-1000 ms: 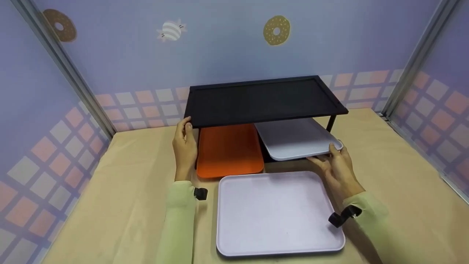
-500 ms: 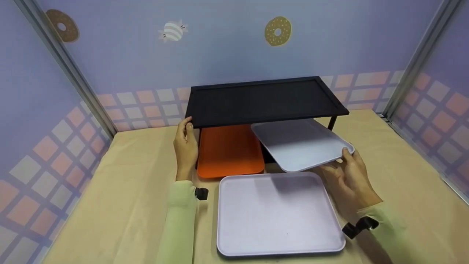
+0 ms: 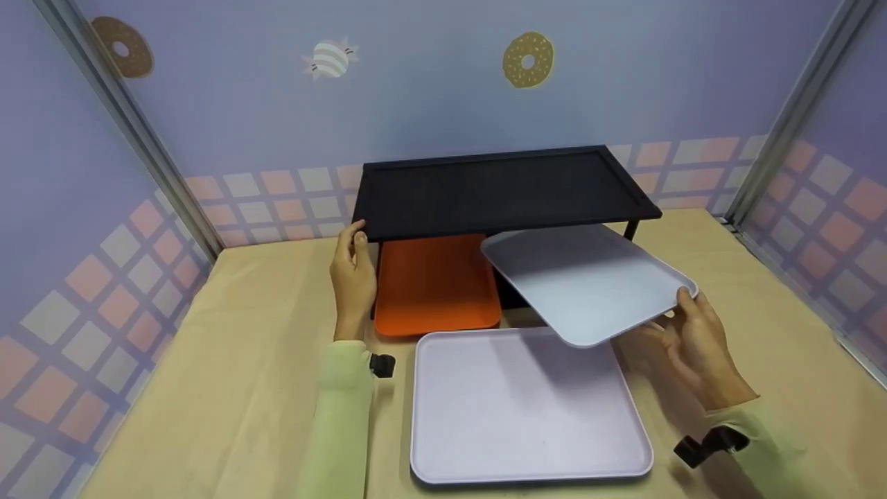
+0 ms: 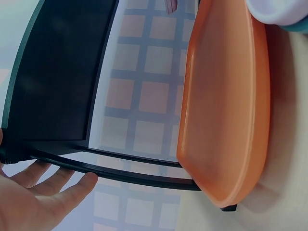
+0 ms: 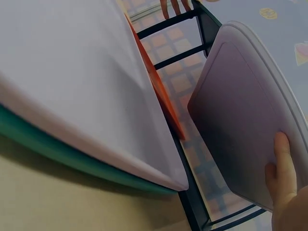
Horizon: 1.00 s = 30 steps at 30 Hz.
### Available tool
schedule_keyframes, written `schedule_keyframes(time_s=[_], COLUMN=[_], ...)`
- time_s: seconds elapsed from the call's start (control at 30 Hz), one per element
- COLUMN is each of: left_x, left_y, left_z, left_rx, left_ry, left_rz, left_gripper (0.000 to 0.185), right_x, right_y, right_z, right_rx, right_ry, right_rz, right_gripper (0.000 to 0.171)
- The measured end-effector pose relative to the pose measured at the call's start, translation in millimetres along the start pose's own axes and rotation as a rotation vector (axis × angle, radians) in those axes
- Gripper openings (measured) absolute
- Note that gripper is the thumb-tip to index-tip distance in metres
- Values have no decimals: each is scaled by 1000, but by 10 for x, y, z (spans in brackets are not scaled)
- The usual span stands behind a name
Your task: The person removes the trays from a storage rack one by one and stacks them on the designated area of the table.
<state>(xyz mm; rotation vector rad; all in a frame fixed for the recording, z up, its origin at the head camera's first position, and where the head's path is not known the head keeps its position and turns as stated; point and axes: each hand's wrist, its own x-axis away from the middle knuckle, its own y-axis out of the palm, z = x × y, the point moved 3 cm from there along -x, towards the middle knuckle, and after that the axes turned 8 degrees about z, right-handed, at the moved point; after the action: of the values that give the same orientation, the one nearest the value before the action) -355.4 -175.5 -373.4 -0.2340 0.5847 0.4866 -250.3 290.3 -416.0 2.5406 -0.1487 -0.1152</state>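
Note:
A pale bluish-white tray (image 3: 596, 284), tilted, sticks out from under the right side of a black two-tier rack (image 3: 499, 190). My right hand (image 3: 703, 350) pinches its front right corner, thumb on top and fingers beneath. At the rack's front left corner, my left hand (image 3: 355, 287) holds the upper shelf's edge; in the left wrist view its fingers (image 4: 72, 192) lie against the side bar. An orange tray (image 3: 436, 284) rests on the rack's lower level at left. In front, a lavender tray (image 3: 530, 416) lies on the table, partly below the held tray.
A teal tray (image 5: 86, 166) shows under the lavender one in the right wrist view. The table (image 3: 229, 388) has a beige cover. Patterned panels (image 3: 429, 83) close off the back and both sides, with metal posts at the corners.
My right hand has drawn the pale tray toward me and to the right, out from beneath the shelf and over the lavender tray's far edge. The left hand stays at the rack corner.

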Motion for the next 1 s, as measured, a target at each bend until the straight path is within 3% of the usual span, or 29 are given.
schedule_keyframes(time_s=[1.0], left_x=[0], left_y=[2], left_z=[9], left_rx=[2], left_ry=[-4], left_rz=[2], left_gripper=[38], right_x=[260], right_y=[-404], right_z=[-210], right_rx=[-122], right_ry=[-46], right_rz=[-80], right_gripper=[33])
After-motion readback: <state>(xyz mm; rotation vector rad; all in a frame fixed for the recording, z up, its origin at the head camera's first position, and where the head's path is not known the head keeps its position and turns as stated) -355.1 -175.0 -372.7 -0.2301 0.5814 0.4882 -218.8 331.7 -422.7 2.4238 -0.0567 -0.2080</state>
